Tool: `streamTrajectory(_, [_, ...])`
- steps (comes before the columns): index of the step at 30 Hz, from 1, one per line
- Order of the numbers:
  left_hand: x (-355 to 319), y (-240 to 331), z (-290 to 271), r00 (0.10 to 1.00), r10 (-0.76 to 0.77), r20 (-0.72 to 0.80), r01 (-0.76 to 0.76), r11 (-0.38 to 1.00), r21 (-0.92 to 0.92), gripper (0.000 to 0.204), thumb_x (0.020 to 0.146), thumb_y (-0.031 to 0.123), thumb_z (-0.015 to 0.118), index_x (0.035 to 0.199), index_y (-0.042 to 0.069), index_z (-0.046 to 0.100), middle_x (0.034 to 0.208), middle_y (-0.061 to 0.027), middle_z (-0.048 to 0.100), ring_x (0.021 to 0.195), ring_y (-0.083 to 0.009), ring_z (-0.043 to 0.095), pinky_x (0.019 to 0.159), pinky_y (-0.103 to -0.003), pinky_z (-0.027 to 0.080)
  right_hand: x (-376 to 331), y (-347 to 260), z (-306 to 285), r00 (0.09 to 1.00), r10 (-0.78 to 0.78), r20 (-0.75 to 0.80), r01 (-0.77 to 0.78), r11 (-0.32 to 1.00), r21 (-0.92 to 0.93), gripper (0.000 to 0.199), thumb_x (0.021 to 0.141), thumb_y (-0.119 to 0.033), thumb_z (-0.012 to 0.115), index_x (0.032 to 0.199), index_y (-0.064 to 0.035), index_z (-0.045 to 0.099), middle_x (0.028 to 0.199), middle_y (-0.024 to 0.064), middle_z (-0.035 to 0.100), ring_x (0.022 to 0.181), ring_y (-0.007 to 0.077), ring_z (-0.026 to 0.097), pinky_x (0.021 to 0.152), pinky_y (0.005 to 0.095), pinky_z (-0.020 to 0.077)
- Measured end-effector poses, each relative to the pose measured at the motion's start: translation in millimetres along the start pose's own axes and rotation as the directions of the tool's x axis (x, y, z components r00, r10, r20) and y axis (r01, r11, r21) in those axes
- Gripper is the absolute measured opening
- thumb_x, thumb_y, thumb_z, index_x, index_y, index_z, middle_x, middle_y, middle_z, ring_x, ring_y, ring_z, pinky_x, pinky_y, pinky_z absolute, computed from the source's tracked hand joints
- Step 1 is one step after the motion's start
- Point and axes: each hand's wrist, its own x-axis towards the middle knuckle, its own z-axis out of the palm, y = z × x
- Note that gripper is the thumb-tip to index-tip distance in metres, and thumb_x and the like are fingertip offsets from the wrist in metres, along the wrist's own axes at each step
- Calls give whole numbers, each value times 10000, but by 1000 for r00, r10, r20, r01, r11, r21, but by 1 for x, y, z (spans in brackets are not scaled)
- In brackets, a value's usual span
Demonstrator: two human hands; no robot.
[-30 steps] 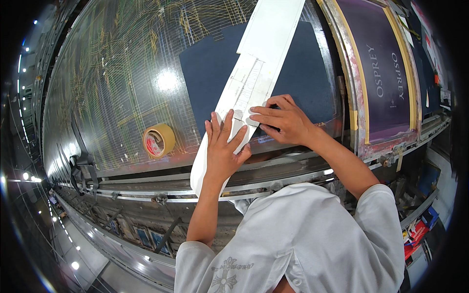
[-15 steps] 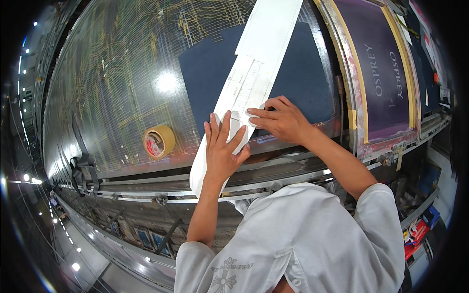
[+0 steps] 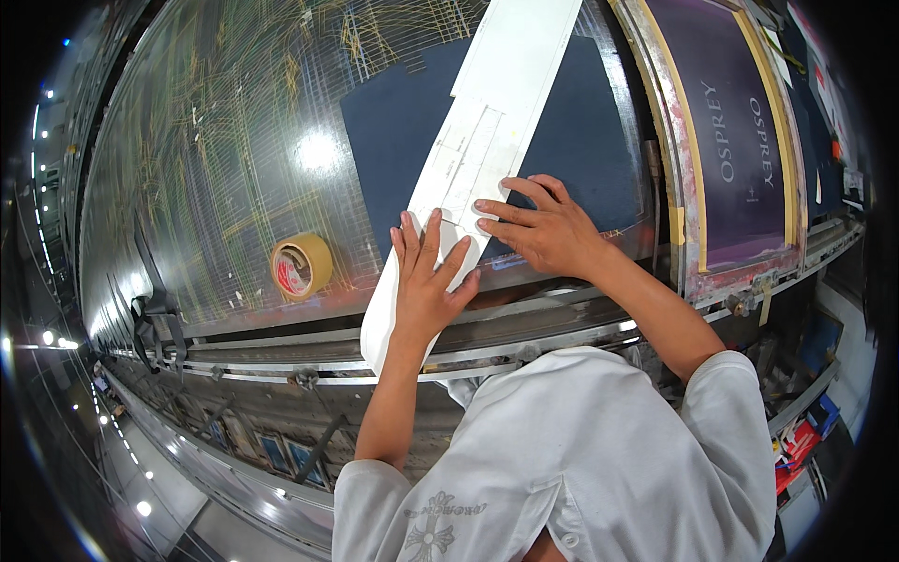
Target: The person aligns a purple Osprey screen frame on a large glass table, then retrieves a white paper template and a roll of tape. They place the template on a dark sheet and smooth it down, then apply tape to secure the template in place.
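Observation:
A long white paper pattern [image 3: 473, 140] with thin drawn lines lies slantwise over a dark navy fabric piece [image 3: 576, 131] on the table. My left hand [image 3: 429, 276] rests flat on the paper's near part, fingers apart. Across from it, my right hand [image 3: 543, 225] has its fingers spread, with the fingertips at the paper's right edge and the palm over the fabric. Neither hand grips anything. The near end of the paper hangs past the table's edge, partly behind my left wrist.
A roll of tan tape [image 3: 302, 266] stands left of the paper on the line-marked table [image 3: 225, 178]. To the right sits a framed printing screen [image 3: 740, 140] with purple mesh. Metal rails [image 3: 272, 365] run along the near edge. Black straps [image 3: 159, 323] hang at the left.
My right hand's fingers have spread and its index finger has shifted up along the paper's edge. My left hand stays in place on the paper.

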Motion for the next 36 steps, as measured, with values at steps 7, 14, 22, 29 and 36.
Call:
streamTrajectory(7, [-3,1,1,1000,4,-11,-4,1000,28,528,764,147,792,1270,263,698,1593,-216,338,1492,-519,177,1169,-681,119,3,-2,1,1000,12,-16,-11,999,32,322,861,-200,714,1182,-213,728,1410,-86,586,1353,239,438,1123,467,321])
streamTrajectory(14, [-2,0,2,1000,3,-10,-3,1000,13,519,768,147,784,1266,269,702,1597,-223,328,1492,-525,170,1164,-688,113,8,-7,2,993,95,-71,-85,989,124,238,867,-231,721,1097,-193,771,1316,-98,656,1314,233,469,1093,488,342])
streamTrajectory(22, [-4,-2,2,1000,1,-4,0,1000,18,529,770,146,781,1271,291,697,1599,-174,353,1494,-521,169,1165,-687,115,9,-9,5,991,109,-72,-99,986,131,224,880,-235,715,1088,-181,778,1299,-96,673,1300,227,481,1089,473,333])
streamTrajectory(29, [-5,0,1,1000,27,15,-28,996,79,512,785,155,767,1262,329,696,1601,-153,358,1477,-543,186,1154,-702,140,11,-13,5,987,129,-97,-116,984,133,207,870,-217,720,1065,-182,781,1275,-102,687,1292,228,493,1073,464,330])
streamTrajectory(36, [-2,-1,0,999,44,26,-47,988,145,469,783,203,746,1229,341,700,1604,-167,338,1452,-588,181,1151,-715,145,15,-14,5,983,169,-70,-156,976,153,287,833,-186,760,1118,-221,761,1300,-101,678,1272,236,507,1056,438,319])
